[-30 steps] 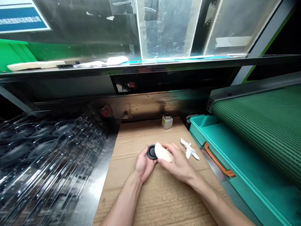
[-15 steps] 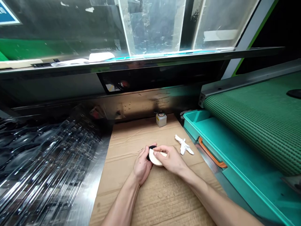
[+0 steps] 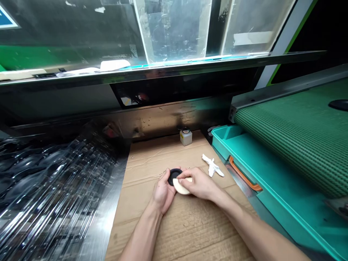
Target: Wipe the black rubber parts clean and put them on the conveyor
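Cardboard [image 3: 185,232] covers the bench. Over it I see the left hand [image 3: 163,192] clamped on a black disc [image 3: 174,177], the right hand [image 3: 198,184] clamped on a cream pad [image 3: 181,187] pressed against it. A white rag [image 3: 212,165] lies just beside, a small bottle [image 3: 186,138] farther back.

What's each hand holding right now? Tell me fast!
Left hand: closed, holding a black round disc.
Right hand: closed, holding a pale foam pad against the disc.
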`<state>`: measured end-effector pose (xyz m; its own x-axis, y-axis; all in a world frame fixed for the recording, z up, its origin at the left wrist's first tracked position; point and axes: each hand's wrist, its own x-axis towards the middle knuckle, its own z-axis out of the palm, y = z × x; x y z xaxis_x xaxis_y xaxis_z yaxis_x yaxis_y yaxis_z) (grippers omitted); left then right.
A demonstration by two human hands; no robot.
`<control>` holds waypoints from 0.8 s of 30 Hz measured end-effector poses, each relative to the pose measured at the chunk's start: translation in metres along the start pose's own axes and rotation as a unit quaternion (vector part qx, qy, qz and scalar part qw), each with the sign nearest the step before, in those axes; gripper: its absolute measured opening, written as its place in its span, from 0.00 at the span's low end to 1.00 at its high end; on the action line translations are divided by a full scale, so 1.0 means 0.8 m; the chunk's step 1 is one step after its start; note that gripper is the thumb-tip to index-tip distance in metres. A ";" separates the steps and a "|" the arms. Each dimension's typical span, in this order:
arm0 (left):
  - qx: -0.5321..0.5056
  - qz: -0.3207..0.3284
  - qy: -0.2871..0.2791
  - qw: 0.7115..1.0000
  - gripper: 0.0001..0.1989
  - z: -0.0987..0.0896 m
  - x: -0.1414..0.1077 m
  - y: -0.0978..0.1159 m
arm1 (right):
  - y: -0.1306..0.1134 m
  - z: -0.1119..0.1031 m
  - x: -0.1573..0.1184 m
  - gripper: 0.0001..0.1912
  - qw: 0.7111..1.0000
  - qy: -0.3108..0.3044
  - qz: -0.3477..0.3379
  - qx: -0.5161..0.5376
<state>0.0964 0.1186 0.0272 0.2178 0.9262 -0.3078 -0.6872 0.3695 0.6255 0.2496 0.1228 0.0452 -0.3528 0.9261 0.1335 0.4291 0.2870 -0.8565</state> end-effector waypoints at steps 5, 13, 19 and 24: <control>0.000 -0.002 -0.010 1.000 0.14 0.002 0.001 -0.003 | 0.000 0.016 0.001 0.15 0.981 0.130 -0.036 -0.138; -0.022 -0.005 -0.008 1.000 0.15 -0.001 0.003 -0.005 | 0.002 0.035 -0.003 0.13 0.954 0.136 -0.038 -0.266; -0.029 0.014 0.001 0.999 0.15 0.001 0.003 -0.006 | 0.002 0.040 -0.003 0.15 0.947 0.161 -0.014 -0.276; -0.048 0.007 -0.007 0.999 0.15 0.001 0.002 -0.007 | -0.004 0.051 -0.006 0.16 0.946 0.162 -0.026 -0.279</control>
<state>0.1009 0.1181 0.0241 0.2174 0.9323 -0.2889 -0.7536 0.3485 0.5574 0.2161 0.1073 0.0268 -0.1509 0.9078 0.3912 0.8223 0.3350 -0.4601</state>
